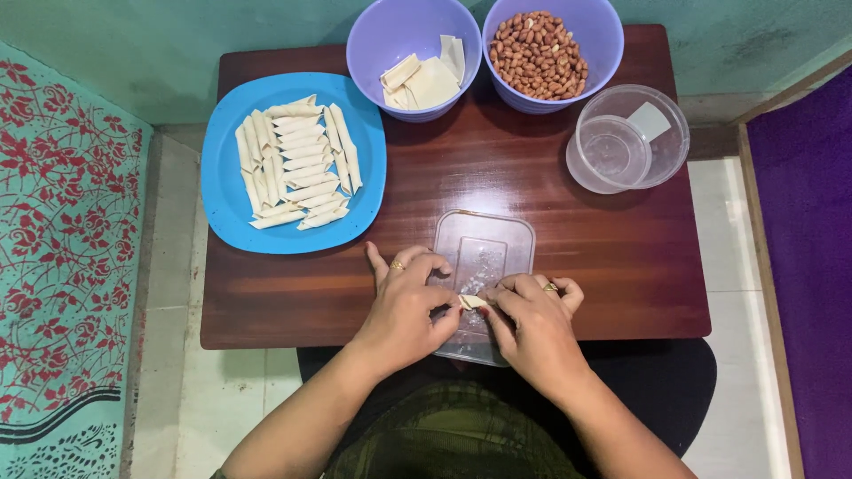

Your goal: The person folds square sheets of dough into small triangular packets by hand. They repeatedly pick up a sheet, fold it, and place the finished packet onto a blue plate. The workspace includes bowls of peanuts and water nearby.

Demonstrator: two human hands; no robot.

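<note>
My left hand [406,306] and my right hand [532,321] meet over a clear rectangular plastic lid [484,248] at the near edge of the brown wooden table [550,239]. Between their fingertips they pinch one small pale dough wrapper [474,302], folded or rolled; most of it is hidden by the fingers. A blue square plate [226,186] at the left holds several rolled pale dough cones [297,161]. A purple bowl [377,40] at the back holds flat dough sheets [430,75]. Beside it, another purple bowl [599,35] is filled with peanuts [537,55].
A clear round plastic container [630,137] with a little liquid stands at the right of the table. A patterned teal and red cloth [62,266] lies at the left, a purple mat [812,266] at the right. Pale floor tiles surround the table.
</note>
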